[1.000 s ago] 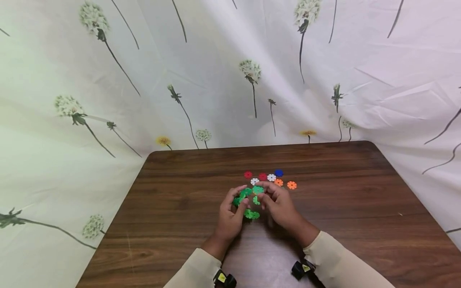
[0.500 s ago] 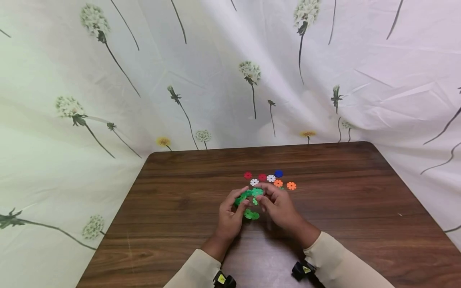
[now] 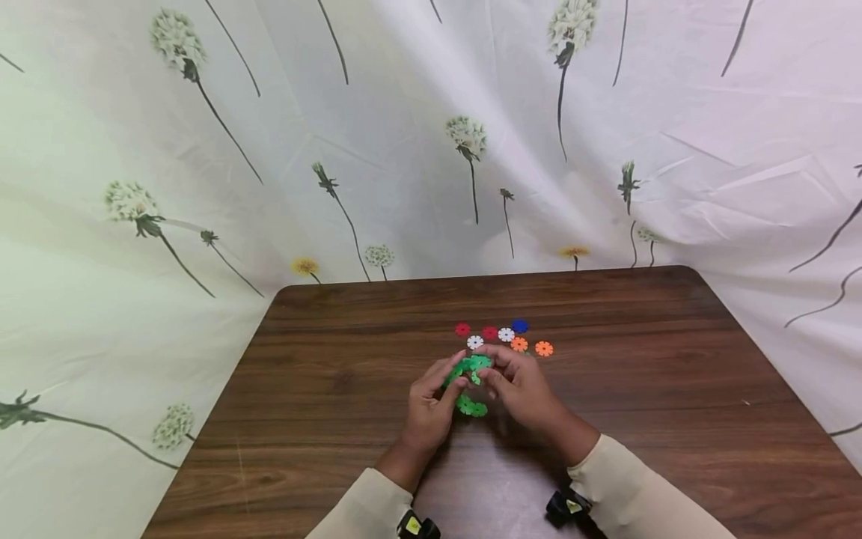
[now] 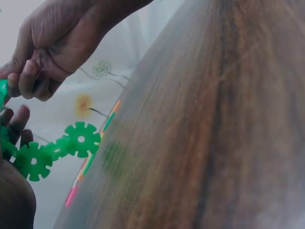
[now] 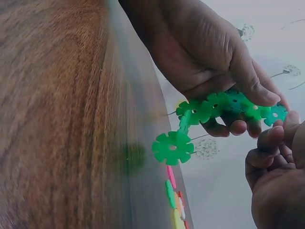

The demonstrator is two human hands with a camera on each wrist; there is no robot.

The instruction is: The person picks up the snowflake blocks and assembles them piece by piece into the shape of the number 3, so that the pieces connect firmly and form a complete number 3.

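Several green notched discs are joined into a curved chain [image 3: 465, 365], held above the table between both hands. My left hand [image 3: 427, 408] grips the chain along its length, its thumb pressing against the discs in the right wrist view. The joined discs at the loose end [image 4: 59, 149] hang free below that hand. My right hand [image 3: 528, 389] pinches the chain's other end with thumb and fingertips. In the right wrist view, the right hand's curled fingers [image 5: 264, 157] meet the left fingertips at the last disc [image 5: 275, 114]. The fingers hide whether that disc is fully slotted in.
Beyond the hands lie loose notched discs: red [image 3: 462, 329], white [image 3: 506, 335], blue [image 3: 520, 326] and orange [image 3: 544, 349]. They rest on a brown wooden table [image 3: 323, 419]. A dandelion-print cloth [image 3: 404, 150] hangs behind its far edge.
The disc in my right hand has moved slightly left and now meets the chain in my left hand. Both hands otherwise keep nearly the same place.
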